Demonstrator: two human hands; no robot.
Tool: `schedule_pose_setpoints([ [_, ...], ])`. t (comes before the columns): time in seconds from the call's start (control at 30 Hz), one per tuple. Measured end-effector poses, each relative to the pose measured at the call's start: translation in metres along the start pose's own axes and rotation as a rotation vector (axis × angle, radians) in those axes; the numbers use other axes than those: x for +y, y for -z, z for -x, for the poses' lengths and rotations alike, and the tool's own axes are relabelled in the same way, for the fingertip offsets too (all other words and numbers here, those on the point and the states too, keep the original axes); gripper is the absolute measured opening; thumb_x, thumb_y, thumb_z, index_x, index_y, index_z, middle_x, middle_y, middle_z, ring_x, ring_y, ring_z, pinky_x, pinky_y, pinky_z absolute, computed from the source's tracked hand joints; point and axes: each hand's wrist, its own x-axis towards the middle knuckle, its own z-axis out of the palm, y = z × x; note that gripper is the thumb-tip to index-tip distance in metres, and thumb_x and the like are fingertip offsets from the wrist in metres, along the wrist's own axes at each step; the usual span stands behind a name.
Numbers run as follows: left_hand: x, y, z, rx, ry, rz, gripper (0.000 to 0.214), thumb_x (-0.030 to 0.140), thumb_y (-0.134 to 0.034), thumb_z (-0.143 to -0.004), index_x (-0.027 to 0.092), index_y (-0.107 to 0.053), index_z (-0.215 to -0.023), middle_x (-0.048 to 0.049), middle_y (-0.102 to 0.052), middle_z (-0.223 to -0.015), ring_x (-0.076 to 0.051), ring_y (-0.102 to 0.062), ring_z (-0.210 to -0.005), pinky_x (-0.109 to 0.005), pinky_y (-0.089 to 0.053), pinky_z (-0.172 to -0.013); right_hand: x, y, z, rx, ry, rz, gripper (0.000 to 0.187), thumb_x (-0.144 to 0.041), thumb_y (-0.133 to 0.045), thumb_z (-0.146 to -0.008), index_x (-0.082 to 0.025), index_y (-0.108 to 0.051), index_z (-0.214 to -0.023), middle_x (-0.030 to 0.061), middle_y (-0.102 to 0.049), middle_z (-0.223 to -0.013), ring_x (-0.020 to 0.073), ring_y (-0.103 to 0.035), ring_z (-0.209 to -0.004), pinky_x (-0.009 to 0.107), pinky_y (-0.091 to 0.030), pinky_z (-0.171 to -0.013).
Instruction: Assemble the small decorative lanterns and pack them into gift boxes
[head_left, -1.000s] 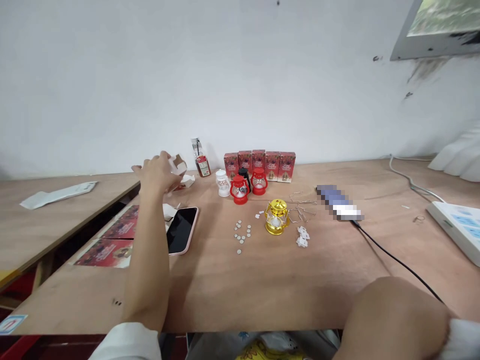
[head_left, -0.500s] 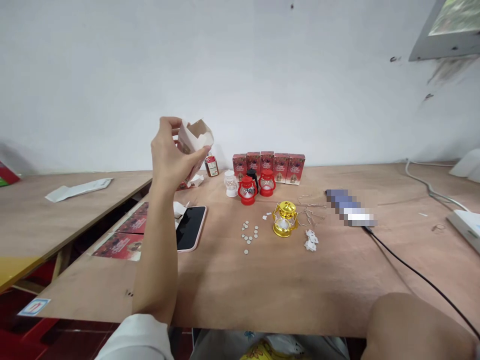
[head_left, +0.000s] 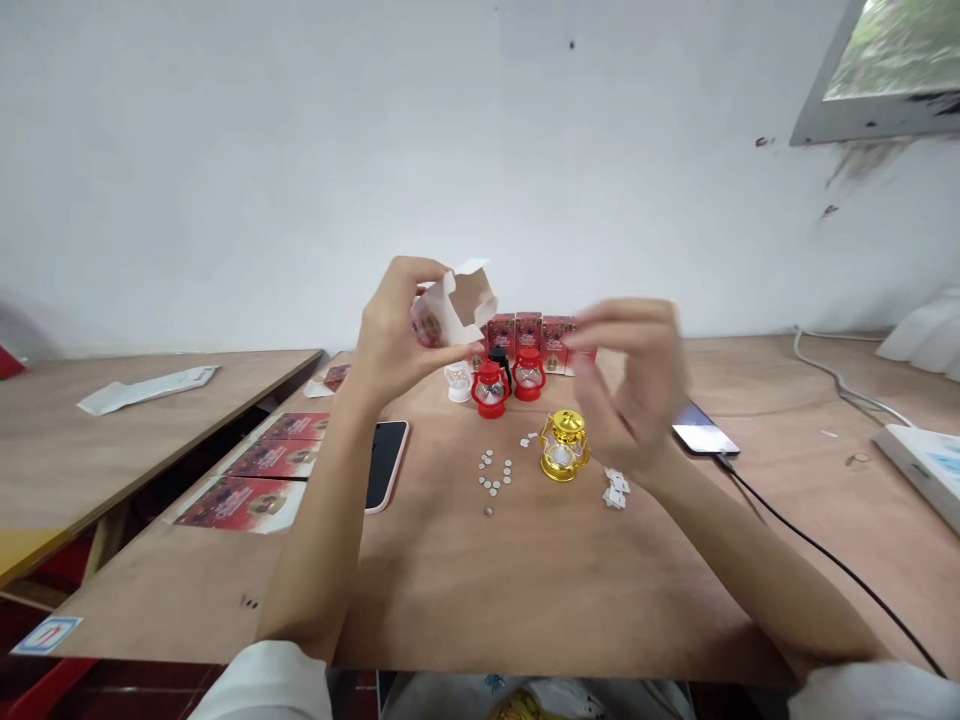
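My left hand [head_left: 401, 325] grips a small red and white cardboard box [head_left: 450, 310] in the air, its flapped end open toward the right. To the right of the box hovers my right hand [head_left: 634, 375], smeared by motion, with its fingers curled toward the thumb; whether it holds anything I cannot tell. Below and left of it a gold mini lantern [head_left: 564, 447] stands on the table. Behind are two red lanterns [head_left: 491, 390], a black lantern [head_left: 498, 358] and a white lantern [head_left: 458, 383], in front of several upright red boxes [head_left: 529, 333], partly hidden by my hands.
Round metal discs [head_left: 493, 485] and small white pieces [head_left: 616, 490] lie on the wooden table [head_left: 525, 580]. Flat red cartons [head_left: 240, 500] and a phone [head_left: 388, 465] are at left. At right lie a second phone [head_left: 703, 430] on a black cable [head_left: 817, 550] and a white box [head_left: 926, 465].
My left hand has carried the box to the right. My right hand has come up from the lower right edge to near the box's open end. The view has shifted slightly.
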Motion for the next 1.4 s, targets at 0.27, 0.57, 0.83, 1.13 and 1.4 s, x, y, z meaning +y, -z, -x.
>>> schedule_pose_setpoints([
  [0.27,0.018,-0.033,0.003,-0.117,-0.147,-0.038,0.053,0.039,-0.073,-0.073,0.021,-0.044,-0.115,-0.0112,-0.058,-0.116,-0.024,-0.056,-0.107,-0.038,-0.050,-0.082,0.060,-0.035,-0.022,-0.109,-0.263,-0.177,0.028,-0.021,-0.050,-0.088,-0.029,-0.057,-0.114,0.0045,-0.056,-0.118,0.0209,-0.055,-0.112,0.038,-0.057,-0.080],
  [0.57,0.023,-0.043,0.006,-0.143,-0.237,-0.083,0.046,0.038,-0.068,-0.078,0.019,-0.047,-0.115,-0.0117,-0.061,-0.114,-0.024,-0.058,-0.108,-0.038,-0.050,-0.087,0.062,-0.035,-0.024,-0.124,-0.207,0.001,0.014,-0.013,-0.055,-0.080,-0.021,-0.066,-0.082,0.0063,-0.059,-0.115,0.0173,-0.065,-0.089,0.038,-0.053,-0.079],
  [0.83,0.026,-0.048,0.007,-0.133,-0.259,-0.079,0.050,0.040,-0.067,-0.080,0.019,-0.046,-0.120,-0.0125,-0.062,-0.116,-0.025,-0.058,-0.110,-0.039,-0.049,-0.089,0.070,-0.037,-0.022,-0.154,-0.543,-0.238,0.030,-0.012,-0.056,-0.072,-0.023,-0.067,-0.098,-0.0005,-0.067,-0.087,0.0153,-0.062,-0.074,0.034,-0.052,-0.068],
  [1.13,0.004,-0.064,0.017,-0.122,-0.232,-0.161,0.041,0.058,-0.061,-0.077,0.029,-0.057,-0.107,-0.0095,-0.052,-0.134,-0.026,-0.051,-0.121,-0.047,-0.042,-0.096,0.070,-0.030,-0.027,-0.208,-0.592,-0.322,0.045,-0.017,-0.066,-0.068,-0.025,-0.059,-0.112,0.0017,-0.064,-0.107,0.0163,-0.064,-0.077,0.037,-0.054,-0.074],
  [1.4,-0.008,-0.082,0.033,-0.046,-0.310,-0.185,0.060,0.067,-0.051,-0.078,0.025,-0.050,-0.121,-0.0169,-0.052,-0.131,-0.028,-0.054,-0.113,-0.045,-0.044,-0.089,0.069,-0.032,-0.027,-0.269,-0.793,-0.530,0.058,-0.013,-0.070,-0.058,-0.020,-0.057,-0.113,0.0080,-0.058,-0.121,0.0170,-0.067,-0.074,0.037,-0.057,-0.069],
])
